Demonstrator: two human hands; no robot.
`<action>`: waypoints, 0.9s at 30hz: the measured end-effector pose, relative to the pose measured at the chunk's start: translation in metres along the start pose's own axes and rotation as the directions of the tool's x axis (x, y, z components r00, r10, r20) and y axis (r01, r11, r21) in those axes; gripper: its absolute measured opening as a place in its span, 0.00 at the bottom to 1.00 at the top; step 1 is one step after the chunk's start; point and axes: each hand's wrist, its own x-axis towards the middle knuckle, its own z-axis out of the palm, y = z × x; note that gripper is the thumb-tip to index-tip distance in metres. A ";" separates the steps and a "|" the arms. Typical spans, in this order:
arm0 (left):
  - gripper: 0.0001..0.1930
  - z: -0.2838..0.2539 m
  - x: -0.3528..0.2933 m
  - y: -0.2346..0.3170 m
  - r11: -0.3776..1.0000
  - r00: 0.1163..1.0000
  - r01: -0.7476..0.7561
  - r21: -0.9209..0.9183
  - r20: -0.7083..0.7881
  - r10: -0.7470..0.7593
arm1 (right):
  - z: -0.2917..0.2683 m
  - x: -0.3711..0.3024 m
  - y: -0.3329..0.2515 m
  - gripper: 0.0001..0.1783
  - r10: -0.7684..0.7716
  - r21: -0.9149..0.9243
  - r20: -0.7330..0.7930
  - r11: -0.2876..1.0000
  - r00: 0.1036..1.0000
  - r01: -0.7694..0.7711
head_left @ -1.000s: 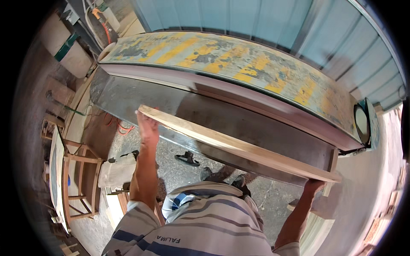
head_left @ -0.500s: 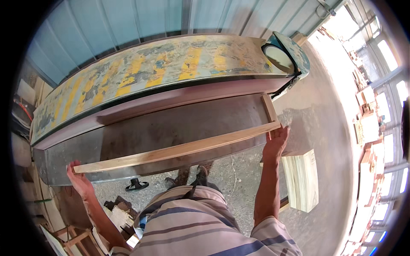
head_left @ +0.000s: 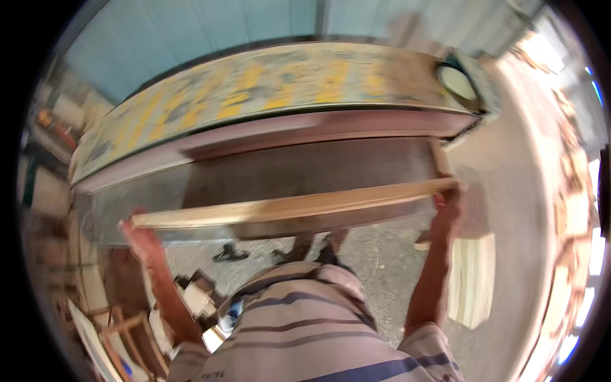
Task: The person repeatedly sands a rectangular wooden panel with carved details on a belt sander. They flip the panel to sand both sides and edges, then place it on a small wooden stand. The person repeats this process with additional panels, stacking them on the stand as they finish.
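A long pale wooden rail (head_left: pixel 293 207) lies crosswise in front of me, over the grey metal table (head_left: pixel 114 207) of a long belt machine. At its right end a shorter wooden piece (head_left: pixel 439 158) runs away from me toward the machine's pink belt (head_left: pixel 267 137), forming a corner. My left hand (head_left: pixel 143 239) is closed at the rail's left end. My right hand (head_left: pixel 450 200) grips the right end by the corner. Motion blur smears the fingers of both hands.
Yellow and grey worn paint covers the machine's top (head_left: pixel 254 86), against a blue panelled wall (head_left: pixel 254 25). A black handwheel (head_left: pixel 230 253) sits below the table. A pale wood block stack (head_left: pixel 472 280) stands at right; wooden frames (head_left: pixel 130 337) and scraps lie lower left.
The whole view has shifted, so the machine and rail appear farther right and slightly tilted. My right hand has closed more around the corner. Against the table the rail stays about where it was.
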 end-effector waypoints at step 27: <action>0.36 -0.002 -0.021 -0.050 0.972 0.941 -0.105 0.211 0.337 0.028 | -0.038 0.027 0.104 0.23 0.156 -0.206 0.448 0.976 0.880 -0.068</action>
